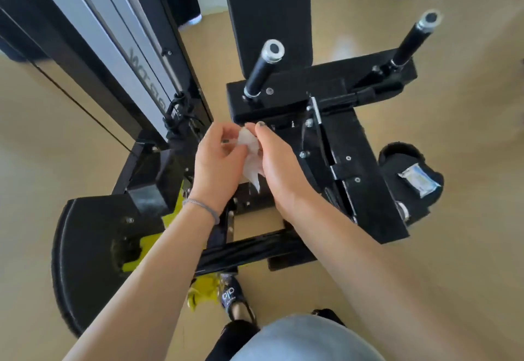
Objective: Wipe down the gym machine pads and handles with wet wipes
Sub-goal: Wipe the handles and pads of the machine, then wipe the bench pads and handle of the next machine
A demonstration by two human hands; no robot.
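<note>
Wet wipe [249,156], white and crumpled, is pinched between both hands, left hand [217,159] and right hand [279,162], fingers curled round it, likely unfolding it before wiping the black foam-gripped handles [262,70] just beyond.

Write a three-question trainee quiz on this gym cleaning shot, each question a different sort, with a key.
1. True or false: both the left hand and the right hand hold the wipe.
2. Where is the wipe pack? A) on the floor B) on a black pad at the right C) in the left hand
3. Fill in: the two upright handles have ____ end caps.

Key
1. True; both pinch it above the machine, not yet on any surface.
2. B
3. Silver
</note>
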